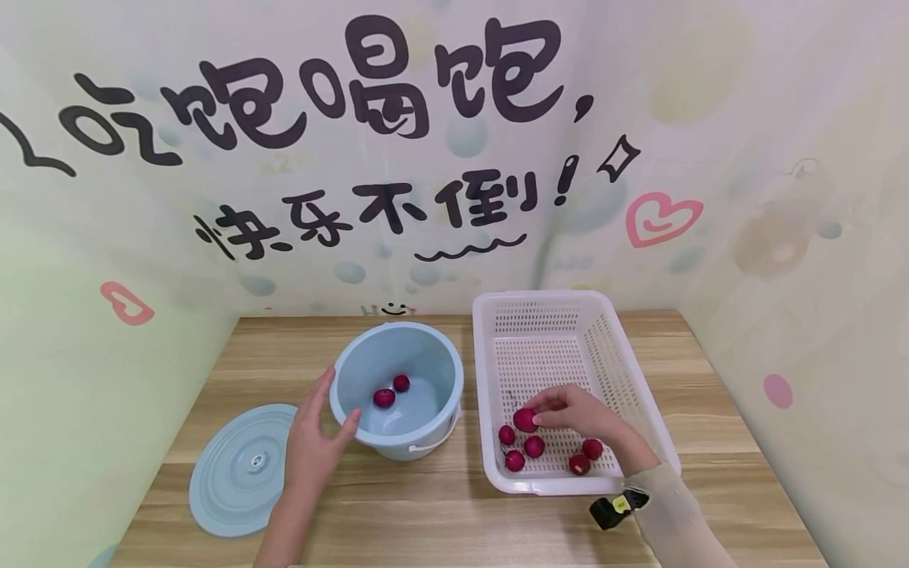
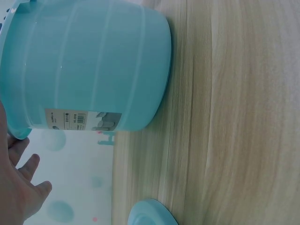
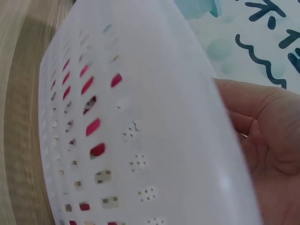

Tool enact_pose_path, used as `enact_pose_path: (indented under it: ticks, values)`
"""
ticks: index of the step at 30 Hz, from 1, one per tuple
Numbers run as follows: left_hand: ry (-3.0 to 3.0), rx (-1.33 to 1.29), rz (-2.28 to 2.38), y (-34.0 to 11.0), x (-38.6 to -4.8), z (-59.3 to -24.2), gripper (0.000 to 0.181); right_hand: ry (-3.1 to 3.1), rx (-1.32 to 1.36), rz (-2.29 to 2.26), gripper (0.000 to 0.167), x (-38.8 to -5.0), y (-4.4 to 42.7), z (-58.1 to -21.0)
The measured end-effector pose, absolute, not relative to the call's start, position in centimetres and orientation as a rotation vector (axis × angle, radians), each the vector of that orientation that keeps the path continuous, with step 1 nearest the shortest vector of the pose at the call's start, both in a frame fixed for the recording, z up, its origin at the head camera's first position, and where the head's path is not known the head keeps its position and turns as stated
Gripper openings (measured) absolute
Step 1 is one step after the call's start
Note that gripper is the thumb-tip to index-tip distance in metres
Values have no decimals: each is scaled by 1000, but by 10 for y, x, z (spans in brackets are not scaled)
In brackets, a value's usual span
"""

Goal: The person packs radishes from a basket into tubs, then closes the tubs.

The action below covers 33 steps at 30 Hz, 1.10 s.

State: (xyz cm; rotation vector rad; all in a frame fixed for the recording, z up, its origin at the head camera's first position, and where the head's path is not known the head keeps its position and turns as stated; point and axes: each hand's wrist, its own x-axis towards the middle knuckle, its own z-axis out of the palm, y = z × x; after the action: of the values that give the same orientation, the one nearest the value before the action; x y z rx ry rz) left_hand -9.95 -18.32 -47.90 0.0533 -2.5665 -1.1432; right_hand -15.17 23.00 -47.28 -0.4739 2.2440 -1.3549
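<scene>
In the head view my right hand (image 1: 575,412) pinches a red radish (image 1: 525,420) above the white basket (image 1: 485,394), where several other radishes (image 1: 534,446) lie at the near end. The basket wall (image 3: 187,140) hides the fingertips in the right wrist view. My left hand (image 1: 312,442) rests with spread, relaxed fingers at the left rim of the light blue bucket (image 1: 458,371). Two radishes (image 1: 384,397) lie on the bucket's bottom. The left wrist view shows the hand (image 2: 21,183) beside the bucket's side (image 2: 93,61), which bears a label.
A round light blue lid (image 1: 234,481) lies on the wooden table (image 1: 426,521), left of the bucket and partly behind the left forearm. Behind the table stands a printed wall (image 1: 426,284). The bucket's white handle (image 1: 440,443) hangs on its near right side.
</scene>
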Motion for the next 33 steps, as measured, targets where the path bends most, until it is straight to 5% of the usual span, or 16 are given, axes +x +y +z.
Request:
enact_pose_path:
  ticks: [33]
  values:
    - [-2564,61,-1149,-182,-99,-478,73,2282,-468,-1469,32,-159,215,-453]
